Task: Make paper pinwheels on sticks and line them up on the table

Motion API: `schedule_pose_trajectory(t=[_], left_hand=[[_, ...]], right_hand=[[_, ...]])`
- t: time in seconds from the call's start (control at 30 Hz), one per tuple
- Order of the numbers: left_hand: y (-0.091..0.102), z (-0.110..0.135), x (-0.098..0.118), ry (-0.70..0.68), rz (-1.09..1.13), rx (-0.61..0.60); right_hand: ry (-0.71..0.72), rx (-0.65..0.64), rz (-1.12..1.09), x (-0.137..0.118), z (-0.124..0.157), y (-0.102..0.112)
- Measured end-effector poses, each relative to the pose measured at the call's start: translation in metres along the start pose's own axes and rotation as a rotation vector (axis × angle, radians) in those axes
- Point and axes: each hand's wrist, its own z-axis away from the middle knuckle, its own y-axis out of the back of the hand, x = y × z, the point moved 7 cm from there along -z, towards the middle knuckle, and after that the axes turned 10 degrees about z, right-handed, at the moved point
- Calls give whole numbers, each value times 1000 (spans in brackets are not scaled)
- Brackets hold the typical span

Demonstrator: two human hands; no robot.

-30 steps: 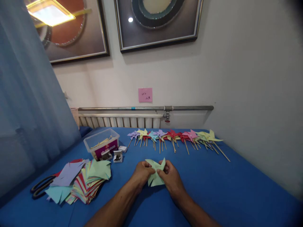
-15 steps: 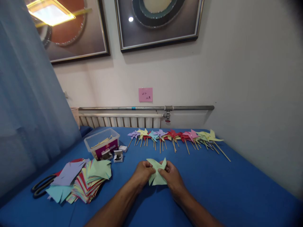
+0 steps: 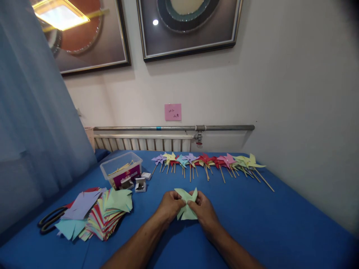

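Note:
A light green paper square (image 3: 187, 213) with slits cut in from its corners is held up between both hands, just above the blue-covered table (image 3: 252, 224). My left hand (image 3: 169, 204) pinches its left side, thumb on the front face near the middle. On the other side, my right hand (image 3: 204, 209) grips the paper with its thumb also close to the centre. Both sets of fingers are closed, and those behind the sheet are partly hidden. Two upper points of the paper stick up between the hands.
Finished paper pinwheels (image 3: 206, 159) on sticks lie in a row at the back. To the left are a stack of cut paper (image 3: 109, 216), scissors (image 3: 50, 220), a clear plastic tub (image 3: 121, 168) of sticks and a small open box (image 3: 140, 185). A curtain (image 3: 42, 112) hangs at left.
Almost nothing differs. Both hands keep their hold on the green paper, whose lower edge looks slightly more bent. The view has shifted a touch.

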Motion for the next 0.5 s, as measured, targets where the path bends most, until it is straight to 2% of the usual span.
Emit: schedule_pose_trajectory(t=[0.13, 0.37, 0.5], left_hand=[[-2, 2, 2, -3, 13, 3], [-2, 2, 2, -28, 22, -30], [5, 3, 10, -90, -84, 69]], right_hand=[[16, -23, 30, -13, 7, 1], [53, 41, 76, -25, 13, 5], [55, 63, 67, -24, 11, 9]])
